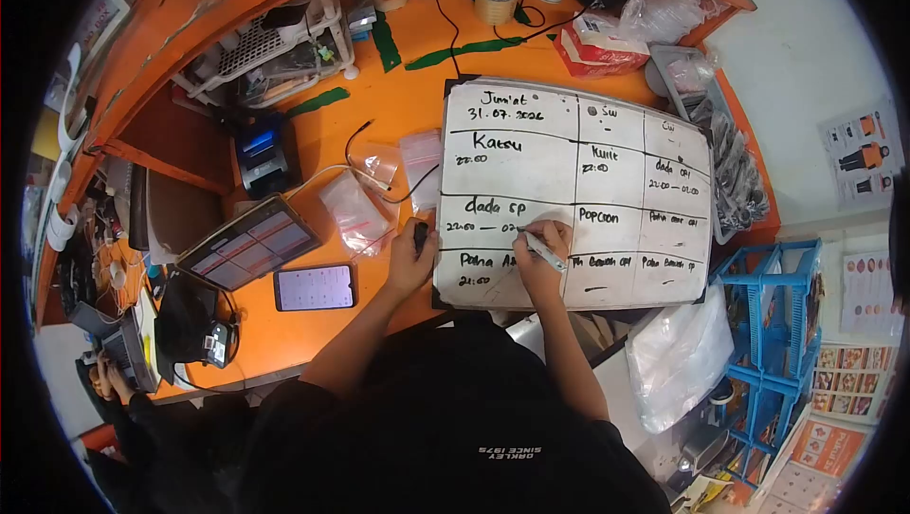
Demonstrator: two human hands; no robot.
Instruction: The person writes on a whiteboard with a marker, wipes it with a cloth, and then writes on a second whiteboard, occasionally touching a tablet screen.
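Observation:
A whiteboard (531,175) with a hand-drawn grid and black handwriting lies tilted on the orange desk. My right hand (544,272) is closed round a white marker (548,253), its tip at the board just after "22:00 — 02" in the "dada sp" cell. At the board's left edge, my left hand (409,266) is closed on a small black object (420,234) whose kind I cannot make out. Left of that hand lies a phone (316,287) with its screen lit. Clear plastic bags (355,211) lie above the phone.
A tablet (248,244) on a stand and a black device (265,158) stand on the left. Tape rolls (496,4) and a red box (597,49) sit at the back. A blue rack (773,324) stands at right. Another person's hands (112,379) are at a laptop, lower left.

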